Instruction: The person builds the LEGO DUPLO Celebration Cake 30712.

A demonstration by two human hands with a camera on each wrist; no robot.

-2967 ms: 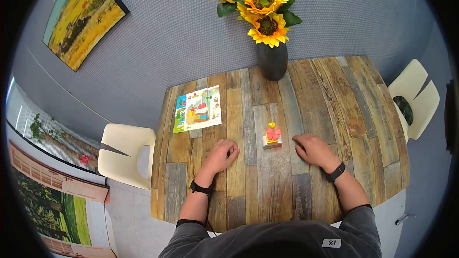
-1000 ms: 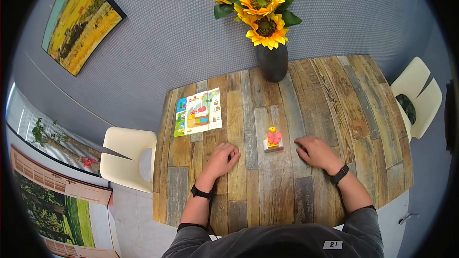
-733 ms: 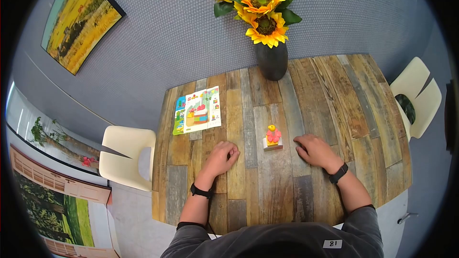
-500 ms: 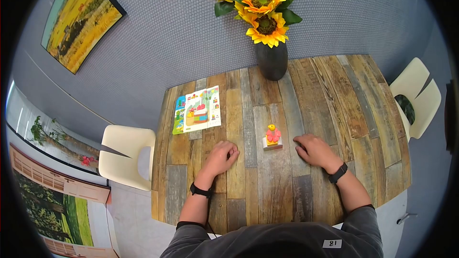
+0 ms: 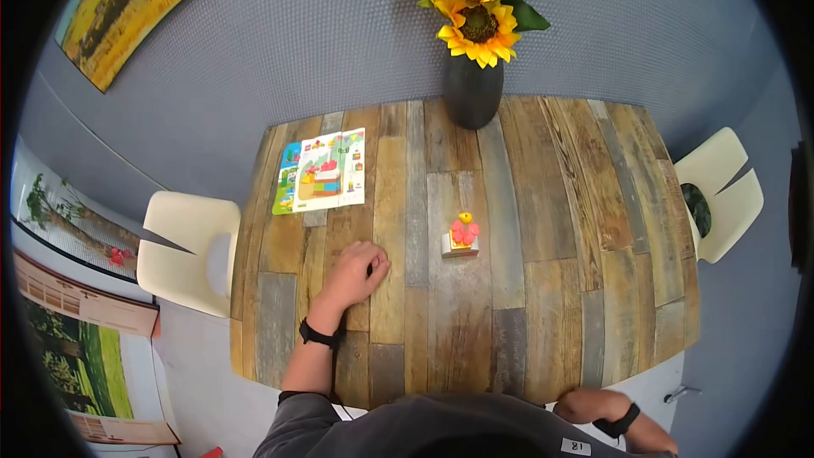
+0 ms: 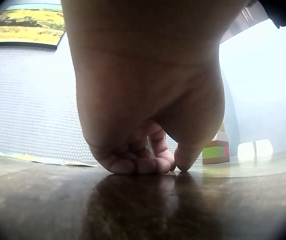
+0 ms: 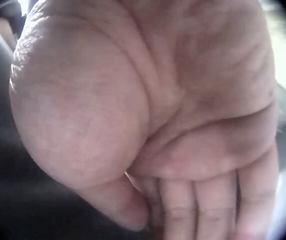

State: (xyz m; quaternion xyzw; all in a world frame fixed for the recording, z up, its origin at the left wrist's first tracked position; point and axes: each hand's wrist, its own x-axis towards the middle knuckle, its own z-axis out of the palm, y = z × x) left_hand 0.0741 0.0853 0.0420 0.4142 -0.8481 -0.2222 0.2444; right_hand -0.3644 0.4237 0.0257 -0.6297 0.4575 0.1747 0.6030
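Observation:
My left hand (image 5: 358,274) rests on the wooden table (image 5: 398,305), fingers loosely curled and holding nothing. The left wrist view shows its fingertips down on the tabletop. My right hand (image 5: 585,404) is off by the table's front edge, close against the dark shirt (image 5: 441,428). In the right wrist view its palm (image 7: 148,110) and relaxed fingers hold nothing, with dark cloth behind. A small toy-brick build (image 5: 460,244) stands mid-table, right of the left hand. It has a white block, a pink flower piece and a yellow top.
A booklet (image 5: 353,171) with toy-brick pictures lies at the back left of the table. Against the wall stands a black vase (image 5: 473,95) of sunflowers (image 5: 480,25). White chairs flank the table, one left (image 5: 191,212) and one right (image 5: 721,203).
My right hand has left its spot beside the toy-brick build and pulled back to the table's front edge. The left hand stays on the table; the head view has shifted a little.

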